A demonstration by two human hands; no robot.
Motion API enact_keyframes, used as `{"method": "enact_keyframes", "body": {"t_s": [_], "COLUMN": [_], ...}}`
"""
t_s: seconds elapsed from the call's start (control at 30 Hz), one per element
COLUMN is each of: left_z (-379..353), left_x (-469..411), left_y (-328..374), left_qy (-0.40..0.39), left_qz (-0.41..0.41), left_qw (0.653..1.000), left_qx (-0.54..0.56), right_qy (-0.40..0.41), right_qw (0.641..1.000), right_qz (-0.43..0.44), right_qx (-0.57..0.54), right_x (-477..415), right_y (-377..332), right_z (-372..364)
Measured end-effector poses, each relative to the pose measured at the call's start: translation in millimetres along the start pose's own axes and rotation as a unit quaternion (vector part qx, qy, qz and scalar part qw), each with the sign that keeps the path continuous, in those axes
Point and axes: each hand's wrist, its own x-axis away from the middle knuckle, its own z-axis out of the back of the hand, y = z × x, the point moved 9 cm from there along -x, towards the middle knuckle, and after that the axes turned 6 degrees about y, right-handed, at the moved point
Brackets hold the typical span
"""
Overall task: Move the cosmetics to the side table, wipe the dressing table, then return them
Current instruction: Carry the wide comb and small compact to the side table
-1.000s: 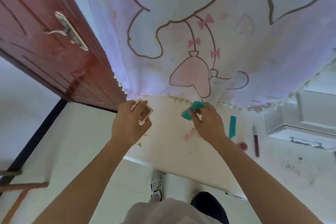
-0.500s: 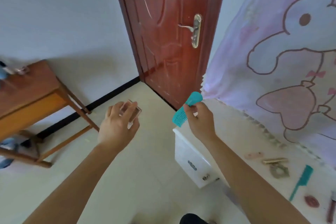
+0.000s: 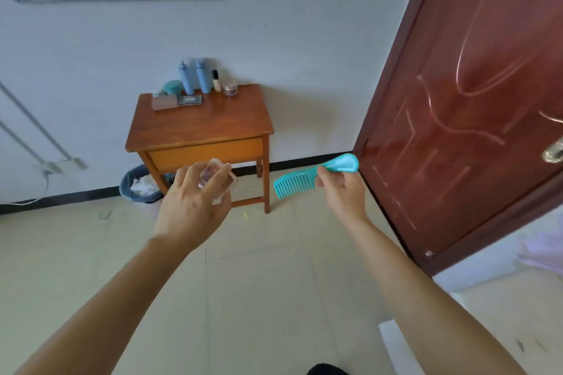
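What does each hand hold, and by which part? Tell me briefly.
The right hand pinches the teal comb by its handle, teeth free. The left hand holds a small clear case, fingers round its edges; exact contact hidden.

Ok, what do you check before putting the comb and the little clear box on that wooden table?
1. Left hand grips the clear box: ok.
2. Right hand holds the comb by its handle: ok.
3. Side table shows bare wood in front: ok.
4. Blue bottles at its back stand upright: ok.
5. Box lid closed: cannot tell.
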Motion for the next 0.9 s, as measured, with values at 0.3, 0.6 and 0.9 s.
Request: {"method": "enact_keyframes", "body": {"t_s": [0.3, 0.6, 0.9], "left_z": [-37.5, -134.0, -214.9], "left_x": [-32.3, -137.4, -222.9], "left_y": [-139.0, -285.6, -394.5], "left_qy": [-0.02, -0.106, -0.152], "left_qz": [0.065, 0.106, 0.121], "left_qw": [0.998, 0.988, 0.98], "left_qx": [-0.012, -0.045, -0.029], "right_qy": [-0.066, -0.054, -0.058], "right_qw": [0.993, 0.979, 0.969], "right_qz": [-0.054, -0.148, -0.202], "right_qx": [-0.086, -0.13, -0.129], "right_x": [-56.8, -187.9, -287.5], "right_y": [-29.8, -18.6, -41.4], "right_z": [-177.4, -347.8, -454.5]}}
